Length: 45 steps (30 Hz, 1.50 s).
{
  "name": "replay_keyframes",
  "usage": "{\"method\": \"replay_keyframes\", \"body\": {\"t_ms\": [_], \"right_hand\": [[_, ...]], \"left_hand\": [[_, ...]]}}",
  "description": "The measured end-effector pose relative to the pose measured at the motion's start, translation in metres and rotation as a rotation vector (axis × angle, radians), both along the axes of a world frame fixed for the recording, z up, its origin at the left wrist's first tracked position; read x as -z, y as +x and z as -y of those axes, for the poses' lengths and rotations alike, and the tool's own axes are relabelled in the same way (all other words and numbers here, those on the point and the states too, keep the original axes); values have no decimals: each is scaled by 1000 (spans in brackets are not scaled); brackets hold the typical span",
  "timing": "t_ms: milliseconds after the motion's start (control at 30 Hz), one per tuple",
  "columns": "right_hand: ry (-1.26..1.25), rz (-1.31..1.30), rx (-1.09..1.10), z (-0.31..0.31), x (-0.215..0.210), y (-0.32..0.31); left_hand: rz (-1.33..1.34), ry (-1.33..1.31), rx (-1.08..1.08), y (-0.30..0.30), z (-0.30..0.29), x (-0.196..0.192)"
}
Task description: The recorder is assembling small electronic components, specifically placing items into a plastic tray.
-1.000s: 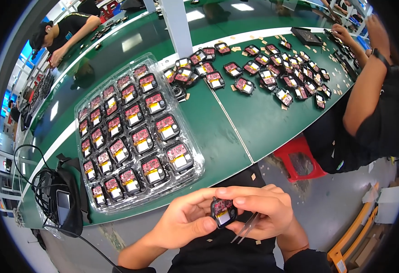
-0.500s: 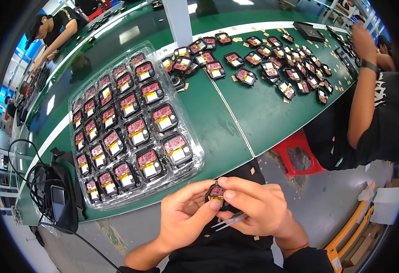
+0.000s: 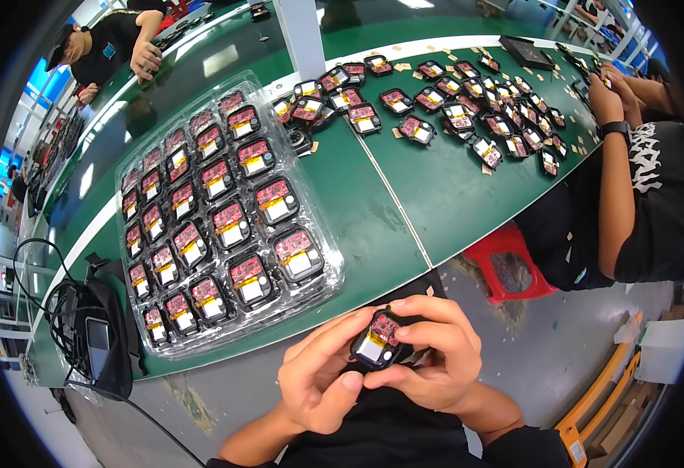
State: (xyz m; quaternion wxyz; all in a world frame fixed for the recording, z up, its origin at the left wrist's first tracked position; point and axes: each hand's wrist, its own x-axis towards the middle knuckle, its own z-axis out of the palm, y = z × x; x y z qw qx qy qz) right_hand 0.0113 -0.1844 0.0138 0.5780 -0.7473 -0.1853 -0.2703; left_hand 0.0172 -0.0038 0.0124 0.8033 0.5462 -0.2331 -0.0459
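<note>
The green bench (image 3: 435, 187) fills most of my view, curving away toward its far rim. On its near left part sits a clear blister tray (image 3: 322, 285), every pocket I can see filled with a small black module showing a red board. Loose modules of the same kind (image 3: 467, 101) lie scattered across the far right part, where a co-worker's arm (image 3: 615, 195) reaches in. A red stool (image 3: 510, 265) stands below the bench edge, and a black bag with cables (image 3: 96, 343) lies at the near left end.

My left hand (image 3: 318, 382) and right hand (image 3: 435, 366) are together, both clamped on one small module (image 3: 377, 343), held off the bench over my lap, just short of the near edge.

I judge the work needs a steady pinch on the module's black rim, fingers kept off the red board, and the part turned upward so I can see it.

Open room lies in the bare green strip right of the tray; the tray's corner is the nearest thing to bump.
</note>
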Motion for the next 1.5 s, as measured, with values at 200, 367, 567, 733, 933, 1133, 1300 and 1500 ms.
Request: {"method": "replay_keyframes", "body": {"t_ms": [200, 367, 567, 733, 933, 1133, 1300, 1500], "right_hand": [[165, -137, -106, -7, -2, -11], [204, -252, -190, -12, -1, -14], [16, -249, -298, -6, -9, -13], [-310, -96, -48, -1, -11, -6], [-434, 118, 123, 6, -6, 4], [-600, 74, 149, 9, -22, -4], [-636, 205, 194, 14, -14, -3], [-687, 157, 169, 12, -18, -2]], "left_hand": [[369, 494, -207, 3, -1, 11], [326, 426, -390, 1, 11, 10], [-64, 32, -372, -5, 16, 5], [-247, -85, -328, -5, 11, 0], [-53, 84, -329, -1, 6, 8], [96, 141, -309, 1, 2, 10], [119, 185, -324, 0, 3, 9], [141, 253, -324, 0, 1, 10]]}}
